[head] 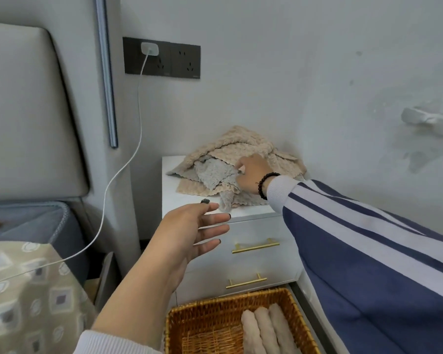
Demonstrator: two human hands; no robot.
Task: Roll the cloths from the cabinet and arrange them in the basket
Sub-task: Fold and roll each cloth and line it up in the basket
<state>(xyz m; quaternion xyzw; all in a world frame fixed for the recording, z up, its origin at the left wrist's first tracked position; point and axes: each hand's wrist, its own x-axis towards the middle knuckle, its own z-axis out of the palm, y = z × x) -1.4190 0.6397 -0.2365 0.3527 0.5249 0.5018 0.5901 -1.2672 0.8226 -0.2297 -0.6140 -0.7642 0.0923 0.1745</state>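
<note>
A black double wall socket [161, 57] carries a white charger plug [150, 49]; its white cable [123, 167] hangs down from it leftward. Left of the socket stands a grey padded headboard [28, 111]. Below the headboard lies a patterned cover [23, 290].

Nubbly, fleecy cloths [237, 164] lie on a smooth matt-white cabinet [253, 228] with brushed brass handles [255, 245]; the basket [210, 315] is glossy woven wicker.

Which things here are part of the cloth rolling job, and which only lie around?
Job: pile of cloths on the cabinet; right hand gripping a cloth; open left hand; basket; three rolled cloths.

Lying about: charger and cable; wall sockets; small dark object.
</note>
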